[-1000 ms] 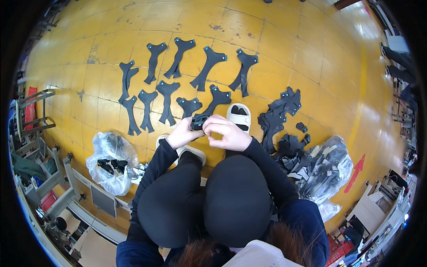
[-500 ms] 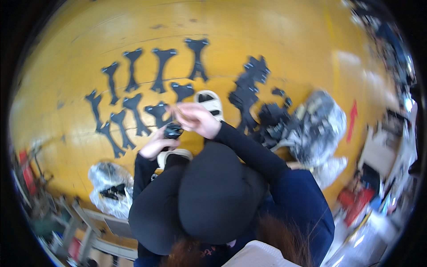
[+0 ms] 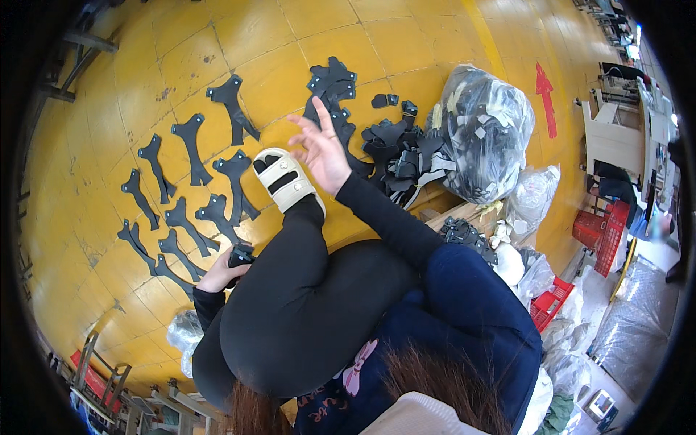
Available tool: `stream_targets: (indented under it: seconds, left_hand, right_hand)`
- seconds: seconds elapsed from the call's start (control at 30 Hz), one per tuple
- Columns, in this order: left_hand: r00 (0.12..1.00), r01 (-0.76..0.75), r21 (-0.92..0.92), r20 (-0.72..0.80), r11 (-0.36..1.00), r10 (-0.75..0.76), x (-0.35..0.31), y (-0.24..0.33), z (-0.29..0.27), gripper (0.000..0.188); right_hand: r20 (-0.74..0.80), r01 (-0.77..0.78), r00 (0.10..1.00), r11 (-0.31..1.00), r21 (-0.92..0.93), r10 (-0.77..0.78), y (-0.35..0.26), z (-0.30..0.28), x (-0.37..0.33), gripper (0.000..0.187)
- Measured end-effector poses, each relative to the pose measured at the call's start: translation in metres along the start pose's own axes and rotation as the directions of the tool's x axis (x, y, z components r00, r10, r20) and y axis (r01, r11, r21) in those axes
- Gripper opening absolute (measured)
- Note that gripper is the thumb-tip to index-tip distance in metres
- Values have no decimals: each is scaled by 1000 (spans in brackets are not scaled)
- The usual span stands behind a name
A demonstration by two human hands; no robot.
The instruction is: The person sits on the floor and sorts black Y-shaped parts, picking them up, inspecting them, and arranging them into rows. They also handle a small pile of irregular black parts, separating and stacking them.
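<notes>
Head view shows that the right hand has left the bundle and spreads wide, seemingly empty, near the pile, so the left hand alone holds it.

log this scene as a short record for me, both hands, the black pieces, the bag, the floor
left grip: closed on a black bundle
right grip: empty, fingers spread, raised
forked pieces: black, laid out in rough rows, left of the sandal
heap: dark pieces, right of the sandal
bag: clear plastic, full of dark and pale pieces, beside the heap
floor: yellow, with a red arrow
</notes>
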State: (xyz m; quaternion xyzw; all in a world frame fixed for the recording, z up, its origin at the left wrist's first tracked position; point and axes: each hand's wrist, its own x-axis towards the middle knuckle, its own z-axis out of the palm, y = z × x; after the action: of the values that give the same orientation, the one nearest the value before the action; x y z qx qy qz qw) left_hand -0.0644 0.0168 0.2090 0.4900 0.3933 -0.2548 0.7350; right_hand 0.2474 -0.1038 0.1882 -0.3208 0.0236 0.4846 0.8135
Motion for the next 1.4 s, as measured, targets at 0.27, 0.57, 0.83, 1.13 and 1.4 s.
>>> stream_targets:
  seconds: [0.27,0.57,0.83,1.13,1.4]
  left_hand:
    - [901,-334,-782,-101,526,422,-44,24,27,56]
    - [605,-790,-474,-499,390,620,-107,2,-32,74]
    - [594,-688,-679,-324,257,736,-158,67,-55,49]
    - [661,-702,-549,-266,453,702,-152,143,-35,45]
    - [741,-668,-367,-409,647,533,-155,141,-6,44]
  right_hand:
    - [210,120,961,-417,-901,-177,-44,-87,1,35]
    - [-372,-427,894,-732,-531,-251,-100,-200,-31,92]
    - [19,-322,902,-703,-634,-430,-103,-202,-115,82]
    - [-159,-413,850,-449,-792,-502,-92,-220,-149,80]
    - [8,-255,892,-518,-816,-453,-103,-215,-111,61]
